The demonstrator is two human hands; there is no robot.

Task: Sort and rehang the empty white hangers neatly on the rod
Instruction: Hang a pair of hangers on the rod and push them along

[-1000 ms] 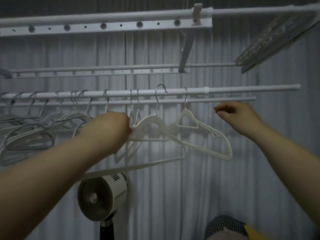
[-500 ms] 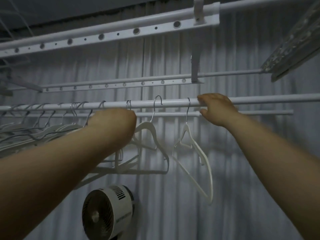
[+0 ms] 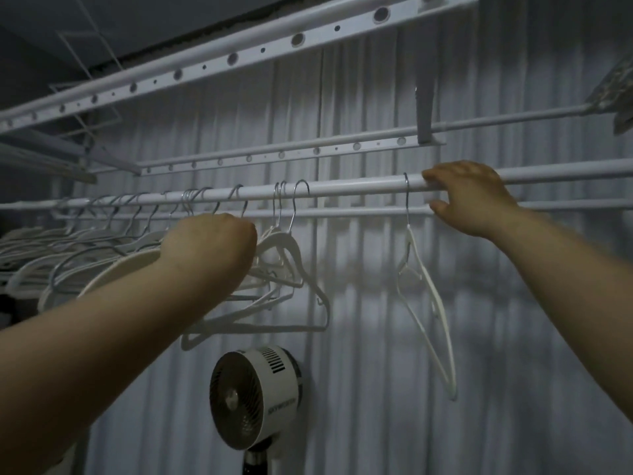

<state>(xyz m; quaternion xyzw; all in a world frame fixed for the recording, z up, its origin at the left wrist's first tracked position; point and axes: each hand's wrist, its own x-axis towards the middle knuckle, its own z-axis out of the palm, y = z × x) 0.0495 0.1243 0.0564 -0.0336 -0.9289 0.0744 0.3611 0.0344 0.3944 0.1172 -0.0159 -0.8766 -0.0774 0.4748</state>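
A white rod (image 3: 359,186) runs across the view with several white hangers on metal hooks. A crowded bunch of hangers (image 3: 102,248) fills its left part. Three hangers (image 3: 291,255) hang together near the middle. My left hand (image 3: 212,245) is curled among the hangers just left of those three; its fingers are hidden behind the fist. One single hanger (image 3: 428,296) hangs apart to the right, turned edge-on. My right hand (image 3: 469,197) grips the rod just right of that hanger's hook, fingers over the top and thumb below.
A round white fan (image 3: 253,395) stands on a pole below the hangers. A second thinner rod (image 3: 342,211) runs behind the first. Perforated white rails (image 3: 239,58) and a bracket (image 3: 424,111) hang overhead. A grey curtain (image 3: 376,371) covers the wall behind.
The view has tilted up and left. My right hand rose to the rod and now grips it. The single hanger swung from face-on to edge-on. My left hand stays among the hangers.
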